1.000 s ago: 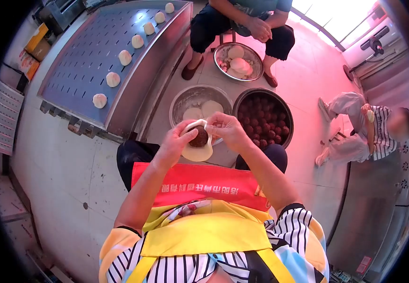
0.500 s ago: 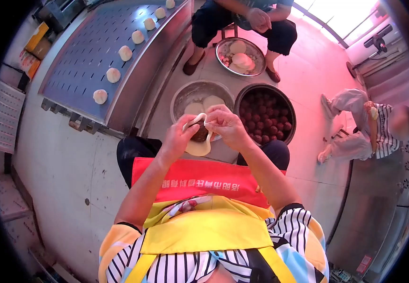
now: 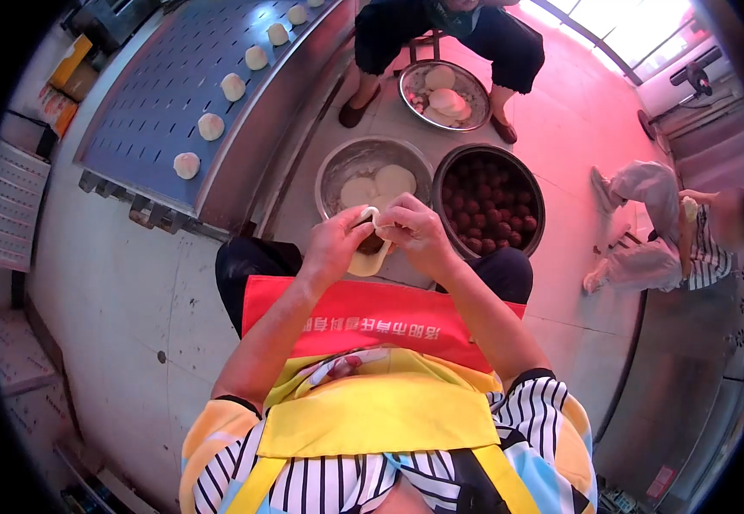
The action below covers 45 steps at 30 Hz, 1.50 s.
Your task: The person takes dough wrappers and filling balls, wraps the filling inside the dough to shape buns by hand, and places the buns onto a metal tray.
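Note:
Between my two hands is a round dough wrapper (image 3: 367,264) wrapped partly around a dark brown filling ball (image 3: 371,245). My left hand (image 3: 334,247) grips the wrapper's left side, fingers curled. On the other side, my right hand (image 3: 416,233) pinches the top edge, where the dough is gathered. The lower part of the wrapper hangs down below the filling. Just beyond my hands stands a metal bowl (image 3: 329,167) with flat dough rounds (image 3: 395,180) in it. A dark pot (image 3: 537,201) full of filling balls (image 3: 494,214) is to its right.
A perforated metal conveyor (image 3: 162,111) on the left carries a row of dough balls (image 3: 211,127). Opposite me sits a person (image 3: 492,43) behind a second metal bowl (image 3: 408,104) of dough. Another person (image 3: 646,223) sits at the right, holding dough.
My hands have drawn the wrapper's upper edges closer over the filling, and less of the filling shows. The view has shifted slightly.

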Available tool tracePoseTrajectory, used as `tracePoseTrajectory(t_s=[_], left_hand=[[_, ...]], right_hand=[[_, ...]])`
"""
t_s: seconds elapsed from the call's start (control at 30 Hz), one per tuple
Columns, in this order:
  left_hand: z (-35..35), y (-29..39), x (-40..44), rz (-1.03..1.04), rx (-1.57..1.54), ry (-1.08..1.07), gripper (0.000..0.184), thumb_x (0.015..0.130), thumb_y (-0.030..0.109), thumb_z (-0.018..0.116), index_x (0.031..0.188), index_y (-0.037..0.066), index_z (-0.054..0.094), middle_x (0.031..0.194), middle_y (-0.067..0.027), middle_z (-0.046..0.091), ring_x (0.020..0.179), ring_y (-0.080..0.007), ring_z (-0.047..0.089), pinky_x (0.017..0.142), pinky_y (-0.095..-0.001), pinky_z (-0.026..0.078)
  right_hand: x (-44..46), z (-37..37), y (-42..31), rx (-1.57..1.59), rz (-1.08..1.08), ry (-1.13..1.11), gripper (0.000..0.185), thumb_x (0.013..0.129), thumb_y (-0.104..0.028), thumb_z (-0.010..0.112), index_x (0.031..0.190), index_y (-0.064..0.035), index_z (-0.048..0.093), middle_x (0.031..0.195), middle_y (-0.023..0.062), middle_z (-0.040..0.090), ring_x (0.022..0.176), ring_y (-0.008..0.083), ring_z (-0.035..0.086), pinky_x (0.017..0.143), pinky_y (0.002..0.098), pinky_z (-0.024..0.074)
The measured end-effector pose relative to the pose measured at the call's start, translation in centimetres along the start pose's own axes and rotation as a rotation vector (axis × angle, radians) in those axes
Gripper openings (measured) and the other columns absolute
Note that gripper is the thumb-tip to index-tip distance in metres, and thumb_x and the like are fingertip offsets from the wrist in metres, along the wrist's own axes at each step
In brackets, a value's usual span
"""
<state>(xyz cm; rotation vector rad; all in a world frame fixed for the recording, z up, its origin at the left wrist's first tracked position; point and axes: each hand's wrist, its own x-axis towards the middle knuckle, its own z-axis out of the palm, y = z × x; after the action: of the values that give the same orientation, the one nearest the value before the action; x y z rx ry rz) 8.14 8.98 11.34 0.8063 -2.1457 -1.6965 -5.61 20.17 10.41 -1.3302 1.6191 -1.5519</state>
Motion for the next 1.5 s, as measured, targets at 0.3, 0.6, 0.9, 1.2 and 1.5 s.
tracePoseTrajectory(t_s=[0.3, 0.6, 0.9, 1.2, 1.5], left_hand=[[1.5, -1.4, 0.2, -0.029, -0.756, 0.007, 0.042, 0.088, 0.015, 0.063, 0.126, 0.001, 0.049, 0.113, -0.0077, 0.060, 0.104, -0.0168, 0.058, 0.091, -0.0306, 0.047], [1.3, -2.2, -0.5, -0.025, -0.651, -0.114, 0.037, 0.093, 0.014, 0.055, 0.127, 0.003, 0.049, 0.116, -0.0064, 0.057, 0.107, -0.0131, 0.054, 0.092, -0.0277, 0.044], [1.8, -2.2, 0.4, 0.015, -0.475, 0.063, 0.034, 0.089, 0.010, 0.059, 0.123, 0.002, 0.055, 0.110, -0.0040, 0.060, 0.098, -0.0100, 0.056, 0.085, -0.0242, 0.047], [0.3, -2.4, 1.5, -0.055, -0.359, -0.197, 0.029, 0.091, 0.009, 0.056, 0.118, 0.000, 0.059, 0.104, -0.0040, 0.063, 0.096, -0.0089, 0.056, 0.085, -0.0243, 0.046], [3.4, -3.6, 0.7, -0.111, -1.128, -0.019, 0.037, 0.093, 0.017, 0.056, 0.128, 0.008, 0.049, 0.116, -0.0058, 0.058, 0.102, -0.0186, 0.060, 0.086, -0.0324, 0.053]], right_hand=[[0.2, -0.7, -1.0, 0.066, 0.133, 0.184, 0.005, 0.081, 0.001, 0.063, 0.084, -0.0002, 0.060, 0.085, 0.0065, 0.055, 0.070, 0.0143, 0.057, 0.058, 0.0267, 0.0475], [-0.4, -1.1, -0.4, 0.041, 0.066, -0.011, 0.005, 0.082, -0.001, 0.063, 0.086, 0.0002, 0.061, 0.089, 0.0067, 0.053, 0.071, 0.0144, 0.057, 0.057, 0.0266, 0.0520], [-0.5, -0.9, -0.3, -0.007, 0.156, 0.085, 0.007, 0.080, -0.001, 0.064, 0.087, -0.0005, 0.062, 0.088, 0.0065, 0.052, 0.070, 0.0137, 0.056, 0.057, 0.0261, 0.0514], [-0.6, -0.5, 0.0, 0.031, 0.055, 0.025, 0.009, 0.078, 0.001, 0.067, 0.085, -0.0001, 0.062, 0.087, 0.0052, 0.049, 0.071, 0.0128, 0.057, 0.052, 0.0248, 0.0525], [-0.5, 0.3, 0.4, 0.186, 0.333, 0.258, 0.015, 0.076, -0.001, 0.069, 0.088, 0.0026, 0.060, 0.078, 0.0052, 0.056, 0.059, 0.0112, 0.057, 0.049, 0.0230, 0.0491]])
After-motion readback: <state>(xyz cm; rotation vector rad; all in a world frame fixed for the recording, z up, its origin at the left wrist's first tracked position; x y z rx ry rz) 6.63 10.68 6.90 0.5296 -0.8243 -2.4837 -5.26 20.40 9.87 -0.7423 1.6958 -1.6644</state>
